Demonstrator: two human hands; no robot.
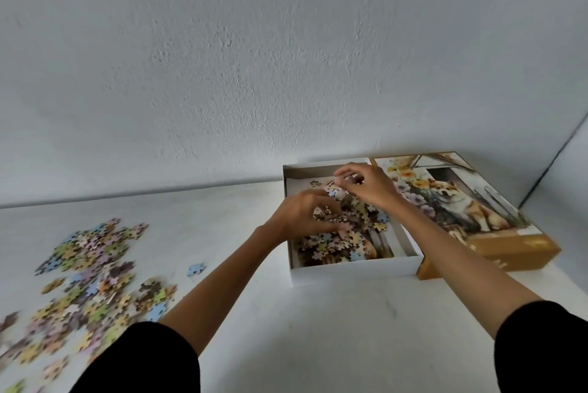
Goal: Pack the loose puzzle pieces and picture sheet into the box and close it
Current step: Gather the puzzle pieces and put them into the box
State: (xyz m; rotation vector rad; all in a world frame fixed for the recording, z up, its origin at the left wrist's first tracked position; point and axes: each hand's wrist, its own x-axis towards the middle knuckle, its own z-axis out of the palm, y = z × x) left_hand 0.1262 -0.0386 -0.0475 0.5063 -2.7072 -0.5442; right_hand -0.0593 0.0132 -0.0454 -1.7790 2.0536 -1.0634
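Note:
A white open box (pixel 356 270) stands on the white table against the wall. Inside lies the picture sheet (pixel 386 241) under a heap of puzzle pieces (pixel 331 244). My left hand (pixel 300 214) is over the box, fingers curled round a clump of pieces. My right hand (pixel 366 184) hovers above the box's far side, its fingertips pinching a few pieces. The lid (pixel 477 211), printed with a dog and flowers, lies face up to the right of the box. A large spread of loose pieces (pixel 86 281) covers the table at the left, and a single blue piece (pixel 195 269) lies apart.
The wall (pixel 286 58) rises directly behind the box. A room corner (pixel 553 157) is at the far right. Bare table surface (pixel 334 329) lies between my forearms and in front of the box.

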